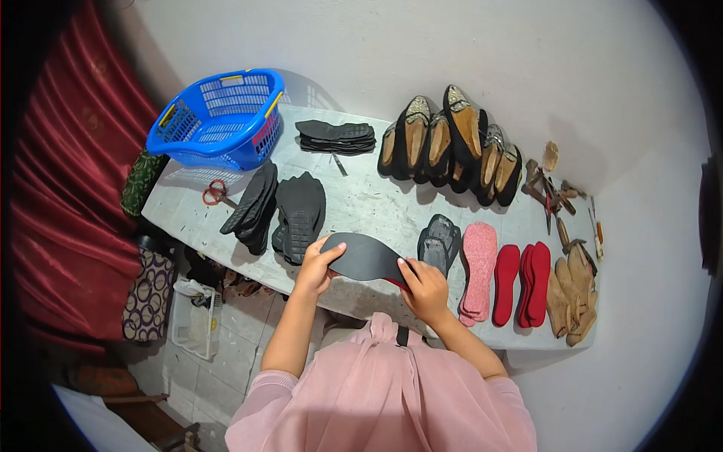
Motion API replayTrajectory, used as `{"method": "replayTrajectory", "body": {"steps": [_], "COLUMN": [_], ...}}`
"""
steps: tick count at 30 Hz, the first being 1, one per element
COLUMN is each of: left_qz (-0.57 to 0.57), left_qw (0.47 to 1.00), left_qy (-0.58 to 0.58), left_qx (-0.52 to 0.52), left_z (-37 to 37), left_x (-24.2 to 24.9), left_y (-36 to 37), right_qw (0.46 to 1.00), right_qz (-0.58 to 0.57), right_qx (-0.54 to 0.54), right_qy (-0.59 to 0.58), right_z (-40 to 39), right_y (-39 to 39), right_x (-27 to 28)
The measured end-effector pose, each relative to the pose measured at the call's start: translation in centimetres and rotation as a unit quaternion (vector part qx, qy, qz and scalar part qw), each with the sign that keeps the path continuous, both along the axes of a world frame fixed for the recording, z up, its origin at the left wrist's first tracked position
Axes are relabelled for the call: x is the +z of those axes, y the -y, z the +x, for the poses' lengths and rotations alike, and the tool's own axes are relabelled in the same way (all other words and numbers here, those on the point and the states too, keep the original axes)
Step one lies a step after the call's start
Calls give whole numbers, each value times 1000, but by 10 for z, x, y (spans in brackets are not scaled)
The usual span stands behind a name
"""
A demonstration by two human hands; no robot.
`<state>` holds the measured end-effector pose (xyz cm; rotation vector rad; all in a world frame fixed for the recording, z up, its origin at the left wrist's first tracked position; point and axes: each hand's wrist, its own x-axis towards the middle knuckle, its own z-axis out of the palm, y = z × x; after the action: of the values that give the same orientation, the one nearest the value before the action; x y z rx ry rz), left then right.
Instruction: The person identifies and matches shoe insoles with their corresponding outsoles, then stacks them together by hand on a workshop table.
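Observation:
A smooth black shoe insole (365, 258) with a red edge showing beneath it is stretched between my two hands, above the table's near edge. My left hand (318, 265) grips its left end, thumb on top. At the right end, my right hand (424, 286) is closed on it with fingers over the upper face. Just beyond my left hand lies a stack of black soles (300, 215), with another dark stack (254, 207) beside it. Black patterned soles (439, 242) lie close to my right hand, followed by pink speckled insoles (478, 264) and red insoles (505, 285).
On the table (369, 200) stand a blue basket (248, 151), red-handled scissors (216, 193), black soles (337, 137) and a small blade (340, 164). Several black flats (461, 135) are at the back. Hand tools (553, 192) and tan gloves (574, 294) lie at the right.

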<state>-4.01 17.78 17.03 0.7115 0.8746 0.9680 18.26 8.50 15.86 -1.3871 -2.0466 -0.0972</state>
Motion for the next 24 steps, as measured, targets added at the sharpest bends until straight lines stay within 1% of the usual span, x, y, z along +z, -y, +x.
{"method": "replayTrajectory", "body": {"steps": [7, 8, 11, 12, 14, 15, 16, 17, 19, 20, 23, 24], "left_qz": [-58, -53, 16, 70, 163, 209, 151, 200, 292, 264, 237, 227], "left_qw": [998, 998, 980, 968, 957, 947, 949, 920, 842, 872, 900, 898], "left_qy": [4, -28, -197, -227, -227, -227, -247, -312, -438, -400, -366, -377], "left_qx": [5, -10, -21, -77, -81, -84, -126, -124, -119, -99, -19, -6], "left_z": [-22, -27, -32, -43, -48, -52, -57, -62, -70, -74, -84, -86], "left_x": [-13, -14, 10, -6, -17, -14, -10, -4, 10, 8, -7, -2], "left_y": [6, 7, 18, 15, 19, 21, 23, 27, 33, 31, 32, 33], "right_qw": [998, 998, 984, 979, 961, 948, 944, 927, 886, 877, 859, 844], "right_qz": [-15, -14, -129, -138, -227, -270, -261, -310, -403, -415, -439, -461], "right_qx": [49, 62, 115, 129, 135, 137, 154, 156, 159, 173, 181, 192], "right_qy": [29, 17, -48, -71, -86, -93, -129, -142, -166, -172, -189, -194], "right_z": [-13, -14, -16, -16, -10, -9, -10, -11, -14, -16, -25, -28], "right_y": [-11, -12, -11, -13, -15, -17, -19, -19, -23, -26, -36, -39], "right_x": [-21, -23, -25, -26, -25, -22, -19, -15, -8, -6, -2, -2]}}
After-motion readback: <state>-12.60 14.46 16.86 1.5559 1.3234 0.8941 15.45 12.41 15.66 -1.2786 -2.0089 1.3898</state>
